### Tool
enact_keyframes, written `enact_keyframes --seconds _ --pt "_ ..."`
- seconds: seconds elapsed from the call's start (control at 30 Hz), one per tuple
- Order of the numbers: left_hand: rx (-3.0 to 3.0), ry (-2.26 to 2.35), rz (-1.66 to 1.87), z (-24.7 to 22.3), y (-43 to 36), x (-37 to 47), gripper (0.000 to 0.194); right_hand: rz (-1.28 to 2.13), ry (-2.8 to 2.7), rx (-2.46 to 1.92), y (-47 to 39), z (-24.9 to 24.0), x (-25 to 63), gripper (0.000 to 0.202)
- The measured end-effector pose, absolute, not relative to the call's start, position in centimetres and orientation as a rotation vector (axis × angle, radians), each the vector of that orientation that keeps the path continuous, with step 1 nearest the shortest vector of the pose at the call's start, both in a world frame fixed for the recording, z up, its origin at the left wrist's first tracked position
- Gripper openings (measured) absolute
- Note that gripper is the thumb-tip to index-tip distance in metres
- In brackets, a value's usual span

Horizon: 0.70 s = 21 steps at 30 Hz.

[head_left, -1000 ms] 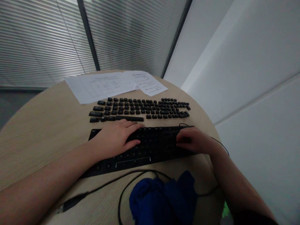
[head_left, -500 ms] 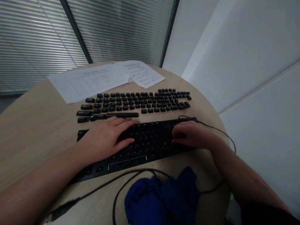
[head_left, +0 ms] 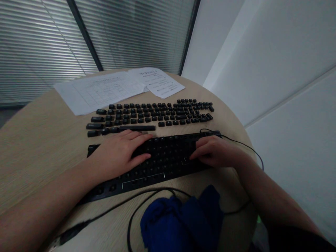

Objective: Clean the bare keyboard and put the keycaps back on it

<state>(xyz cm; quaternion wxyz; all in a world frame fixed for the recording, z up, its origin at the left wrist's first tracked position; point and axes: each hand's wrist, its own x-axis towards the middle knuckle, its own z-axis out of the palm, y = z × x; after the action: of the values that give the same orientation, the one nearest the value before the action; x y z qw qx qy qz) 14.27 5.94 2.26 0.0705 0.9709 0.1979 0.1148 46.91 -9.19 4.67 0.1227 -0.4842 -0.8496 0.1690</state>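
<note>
Resting flat on the keyboard base, our left hand lay with fingers spread and gripped nothing. Our right hand sat on the base's 3 o'clock end with fingers curled downward; we could not tell whether they pinched anything beneath them.

The keyboard base lay at the centre of the round bench, stripped of its caps, with bare switch posts showing across its deck. At 12 o'clock from it, just beside its far edge, the removed keycaps stood in ordered rows that copied the original layout. Beyond the caps, further toward 12 o'clock, two printed sheets overlapped. At 6 o'clock, a crumpled blue cloth lay near the bench edge, with the cable looping in front of it and running on to a plug at 7 o'clock.

We judged the following risks:

- Our left forearm and fingertips lay close to the spacebar cap in the nearest row. A forward slide would have scattered the caps and destroyed their ordering.
- Downward pressure from either palm could have bent or stressed the exposed posts.
- The cable loop lay near both forearms. Snagging it would have dragged the base sideways into the cap rows.
- The cloth overhung the near edge and could have slipped off.
</note>
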Motion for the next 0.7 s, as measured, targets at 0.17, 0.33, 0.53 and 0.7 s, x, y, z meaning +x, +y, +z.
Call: enact_keyframes --seconds 0.17,0.33,0.53,0.7 --pt "2.916 0.599 0.35 2.2 6.0 14.2 0.062 0.494 -2.492 -1.415 -9.2 4.9 46.6 0.032" --pt "2.925 0.593 0.364 2.1 6.0 14.2 0.062 0.531 -2.469 -1.319 -9.3 4.7 45.7 0.031" --pt "2.93 0.594 0.348 2.0 6.0 14.2 0.062 0.395 -2.57 -1.352 -9.4 4.3 44.8 0.035" --pt "2.942 0.618 0.339 2.1 5.9 14.3 0.061 0.269 -2.656 -1.423 -9.4 4.5 44.0 0.034"
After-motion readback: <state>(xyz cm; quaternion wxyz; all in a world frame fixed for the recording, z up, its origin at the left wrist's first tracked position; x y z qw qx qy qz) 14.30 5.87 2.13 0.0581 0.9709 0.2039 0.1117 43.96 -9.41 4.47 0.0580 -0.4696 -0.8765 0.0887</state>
